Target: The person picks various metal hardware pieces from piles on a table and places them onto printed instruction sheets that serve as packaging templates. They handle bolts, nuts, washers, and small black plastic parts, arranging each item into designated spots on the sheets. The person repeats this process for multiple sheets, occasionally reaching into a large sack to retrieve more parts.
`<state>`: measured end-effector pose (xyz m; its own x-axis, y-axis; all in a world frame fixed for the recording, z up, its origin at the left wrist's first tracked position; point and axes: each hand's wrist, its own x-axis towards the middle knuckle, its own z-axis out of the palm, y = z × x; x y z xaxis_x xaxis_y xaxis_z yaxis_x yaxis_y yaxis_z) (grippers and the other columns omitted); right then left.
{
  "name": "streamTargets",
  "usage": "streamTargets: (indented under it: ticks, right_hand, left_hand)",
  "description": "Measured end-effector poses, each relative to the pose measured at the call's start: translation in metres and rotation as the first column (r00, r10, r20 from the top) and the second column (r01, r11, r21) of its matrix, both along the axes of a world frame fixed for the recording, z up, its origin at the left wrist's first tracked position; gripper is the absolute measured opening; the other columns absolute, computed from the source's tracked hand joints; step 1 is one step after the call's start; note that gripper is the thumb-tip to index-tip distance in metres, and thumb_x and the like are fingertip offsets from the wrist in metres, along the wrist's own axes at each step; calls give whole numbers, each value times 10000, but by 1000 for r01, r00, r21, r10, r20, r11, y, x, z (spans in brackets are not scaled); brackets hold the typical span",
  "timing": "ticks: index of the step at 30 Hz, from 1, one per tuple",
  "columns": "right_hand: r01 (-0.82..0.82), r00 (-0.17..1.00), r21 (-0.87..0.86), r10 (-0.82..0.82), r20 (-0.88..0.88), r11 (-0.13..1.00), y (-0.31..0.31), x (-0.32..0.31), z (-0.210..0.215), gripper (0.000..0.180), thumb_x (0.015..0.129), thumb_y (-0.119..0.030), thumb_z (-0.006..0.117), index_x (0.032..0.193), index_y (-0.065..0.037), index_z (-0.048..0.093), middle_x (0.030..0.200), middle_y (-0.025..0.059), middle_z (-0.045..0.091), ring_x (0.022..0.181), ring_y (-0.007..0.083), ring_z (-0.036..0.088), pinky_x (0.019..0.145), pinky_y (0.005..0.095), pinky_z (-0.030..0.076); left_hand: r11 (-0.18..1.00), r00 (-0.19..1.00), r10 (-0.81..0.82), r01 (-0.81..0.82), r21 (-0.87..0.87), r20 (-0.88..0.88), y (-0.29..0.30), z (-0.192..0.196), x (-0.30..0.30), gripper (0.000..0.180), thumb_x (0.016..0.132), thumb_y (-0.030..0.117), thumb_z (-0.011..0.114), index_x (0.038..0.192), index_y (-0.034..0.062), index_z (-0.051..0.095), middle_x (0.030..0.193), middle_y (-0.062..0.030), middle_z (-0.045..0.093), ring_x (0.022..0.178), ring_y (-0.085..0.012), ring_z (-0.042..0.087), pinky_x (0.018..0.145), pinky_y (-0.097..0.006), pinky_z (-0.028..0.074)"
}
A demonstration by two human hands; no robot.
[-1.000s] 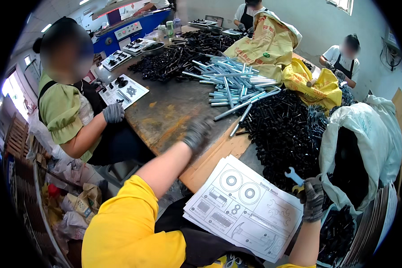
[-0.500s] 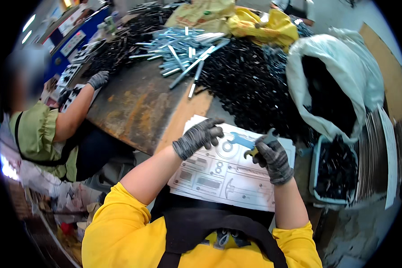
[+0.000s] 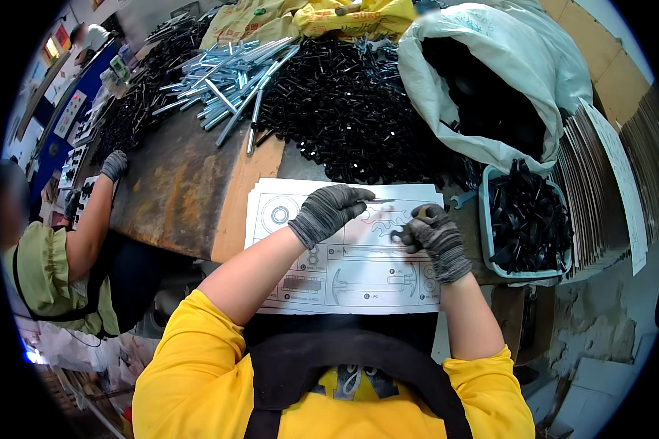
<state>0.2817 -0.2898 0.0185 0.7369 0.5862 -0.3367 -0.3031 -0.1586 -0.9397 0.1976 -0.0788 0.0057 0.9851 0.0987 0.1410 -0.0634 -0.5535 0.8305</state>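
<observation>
Laying small parts onto a printed parts sheet (image 3: 344,274) is the step in hand, as I read it; only the head view to go on. Centre of frame: left hand (image 3: 328,212), grey knit glove, rests palm-down on the upper middle of the sheet, fingers closed together and pinching a thin silver pin (image 3: 379,200) that juts rightward from the fingertips, lying low over the paper; whether it touches I cannot tell. Right of centre: right hand (image 3: 433,233), gloved the same, fingers curled narrow around a small dark wrench (image 3: 401,234), whose open end shows just left of the fingers over the outlines drawn on the sheet. The two hands are near each other, not touching. Judgement: the next move calls for matching each piece to its drawn outline and letting go cleanly without shifting the paper. Upper centre: a heap of black bolts (image 3: 344,110) just above the sheet, silver rods (image 3: 227,77) to its left. Upper right: a white sack (image 3: 556,88) of dark parts. Right: a pale blue bin (image 3: 485,219) of black pieces, a small wrench (image 3: 461,197) beside it. Far left: another person's gloved hand (image 3: 114,164) at the rusty bench (image 3: 176,190).
</observation>
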Motion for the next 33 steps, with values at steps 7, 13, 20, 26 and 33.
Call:
streamTargets:
  ticks: [7,13,20,26,33]
  right_hand:
    - [111,784,-789,435,443,605,-11,5,4,495,757,-370,605,1148,-96,475,1072,161,538,970,289,558,845,385,447]
    - [90,636,-865,640,431,494,-6,9,-10,418,783,-339,574,1113,-89,514,1045,146,535,951,279,555,828,374,453]
    - [98,714,-879,582,389,467,-1,7,-10,377,798,-363,548,1024,-61,547,981,140,568,907,277,569,783,382,466]
    - [146,699,-836,543,466,529,-7,1,-14,345,805,-362,542,973,-60,561,951,140,571,879,276,570,755,392,468]
    - [245,600,-786,547,583,568,-7,-2,-25,326,781,-346,573,921,-52,565,888,135,579,832,283,564,736,375,464]
  left_hand:
    - [812,983,-170,97,576,73,10,-18,4,329,714,119,636,1041,107,602,1013,-97,584,908,-236,567,796,-319,481]
    - [722,985,-166,158,673,-54,-2,-22,15,293,733,155,625,1022,106,611,968,-90,587,854,-231,567,764,-328,476]
    - [710,980,-193,172,683,-47,-8,-21,20,270,743,171,624,1011,136,618,928,-70,588,822,-234,573,745,-332,481]
    - [729,976,-213,182,660,-34,-7,-24,21,241,750,181,619,986,132,625,886,-75,588,803,-234,570,723,-341,483]
    - [746,969,-241,144,650,62,-4,-25,22,233,716,208,616,936,133,635,793,-86,594,712,-241,581,644,-354,492]
